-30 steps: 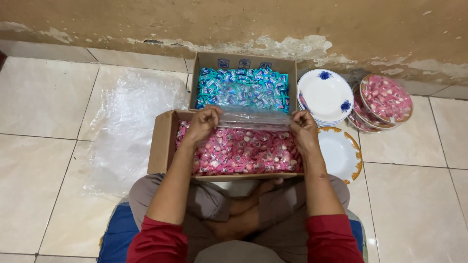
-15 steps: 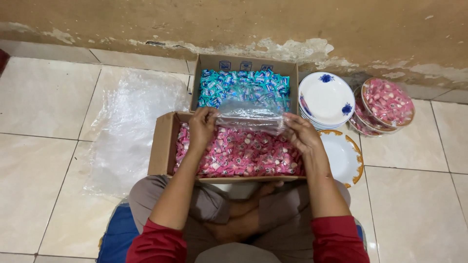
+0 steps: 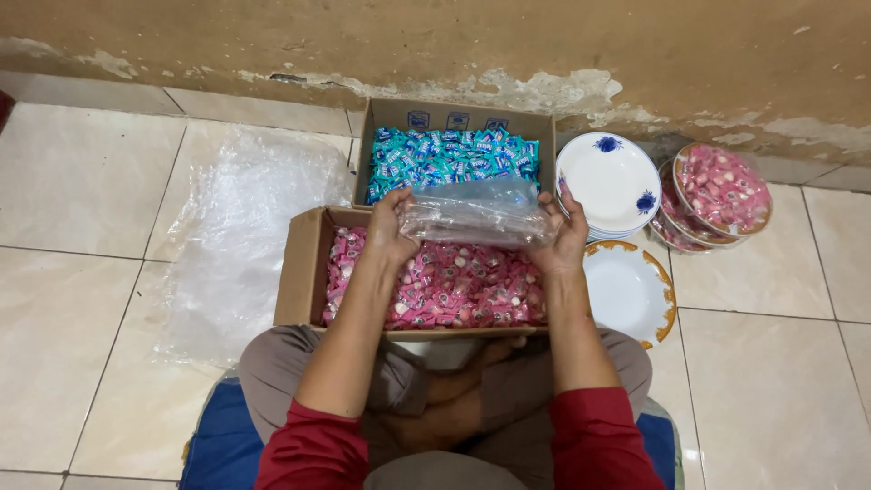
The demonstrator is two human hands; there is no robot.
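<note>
Left hand (image 3: 392, 227): closed on left end of clear plastic bag (image 3: 476, 213).
Right hand (image 3: 564, 238): clamped on right end.
Bag position: held taut — above cardboard box of pink candies (image 3: 435, 286).

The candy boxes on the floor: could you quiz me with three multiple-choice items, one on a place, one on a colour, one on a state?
1. Where is the box of blue candies?
A. beside the wall
B. on the person's lap
C. on the plates

2. What colour are the candies in the nearer box?
A. green
B. pink
C. yellow

3. How is the clear plastic bag held?
A. by both hands
B. by one hand
C. lying untouched

Answers: 1 A, it stands against the wall; 2 B, pink wrappers fill it; 3 A, the left hand and right hand grip its ends.
</note>
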